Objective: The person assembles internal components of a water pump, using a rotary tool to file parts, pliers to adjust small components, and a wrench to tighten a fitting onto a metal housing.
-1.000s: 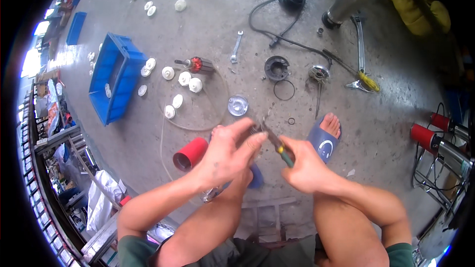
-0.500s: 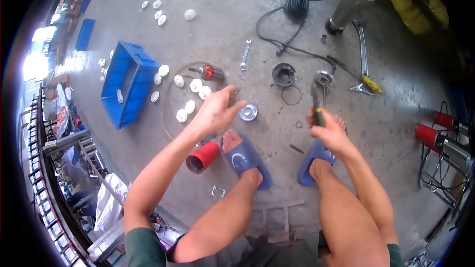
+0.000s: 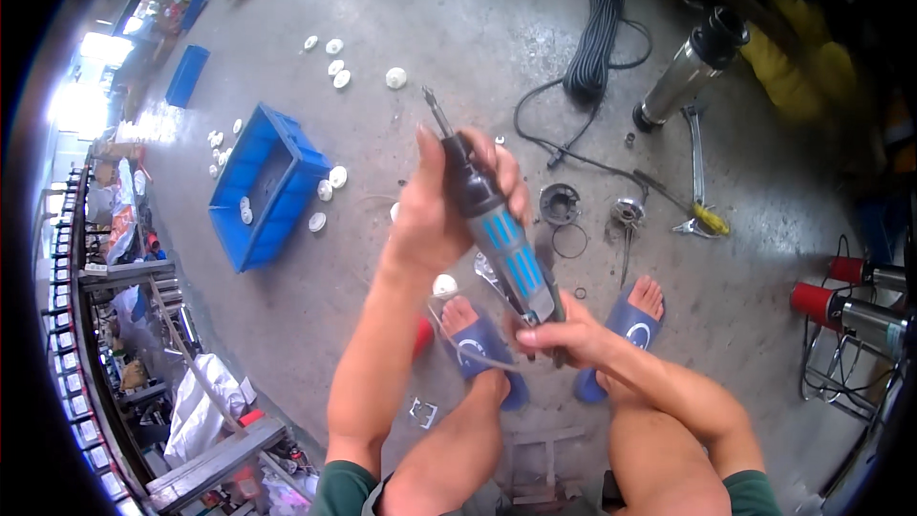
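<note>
A long black and grey power screwdriver (image 3: 497, 229) with blue stripes is held up in front of me, its bit pointing up and to the left. My left hand (image 3: 435, 215) wraps around its black front part. My right hand (image 3: 568, 336) pinches its rear end, where a thin hose leaves it. Below are my two feet in blue sandals (image 3: 487, 349) on the concrete floor. A round black ring part (image 3: 560, 204) and a small metal part (image 3: 628, 213) lie on the floor just beyond my hands.
A blue plastic crate (image 3: 263, 186) stands at the left with several white discs (image 3: 330, 67) around it. A coiled black cable (image 3: 597, 38) and a steel cylinder (image 3: 683, 72) lie at the back. Red-capped cylinders (image 3: 841, 301) sit at the right. Metal racks (image 3: 105, 277) line the left edge.
Both hands have come up from the floor. They now hold the power screwdriver up close to the camera; before, the left hand reached toward the floor parts and the right held a small tool.
</note>
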Available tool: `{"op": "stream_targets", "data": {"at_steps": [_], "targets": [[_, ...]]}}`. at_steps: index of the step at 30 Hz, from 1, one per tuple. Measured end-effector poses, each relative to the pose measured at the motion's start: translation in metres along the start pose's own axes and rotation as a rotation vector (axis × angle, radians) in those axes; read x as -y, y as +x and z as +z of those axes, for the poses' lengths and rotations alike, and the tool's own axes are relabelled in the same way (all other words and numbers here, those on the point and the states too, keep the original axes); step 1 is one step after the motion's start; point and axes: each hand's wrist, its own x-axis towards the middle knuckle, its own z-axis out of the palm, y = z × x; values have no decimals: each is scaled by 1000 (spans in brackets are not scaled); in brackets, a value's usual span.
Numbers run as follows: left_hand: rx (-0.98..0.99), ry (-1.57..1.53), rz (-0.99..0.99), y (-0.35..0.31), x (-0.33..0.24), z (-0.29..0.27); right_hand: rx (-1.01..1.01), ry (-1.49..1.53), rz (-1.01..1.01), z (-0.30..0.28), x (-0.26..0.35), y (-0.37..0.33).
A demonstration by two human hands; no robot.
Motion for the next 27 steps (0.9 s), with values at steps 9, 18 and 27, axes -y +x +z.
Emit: {"op": "stream_targets", "data": {"at_steps": [9,18,27], "targets": [[-193,211,77,-16,30,0,-268,87,6,-62,-35,-5],[-136,475,179,-55,18,23,-352,-651,-233,-44,60,-67],[-92,1050,-17,-62,26,60,-276,-1280,-371,-9,93,-99]]}}
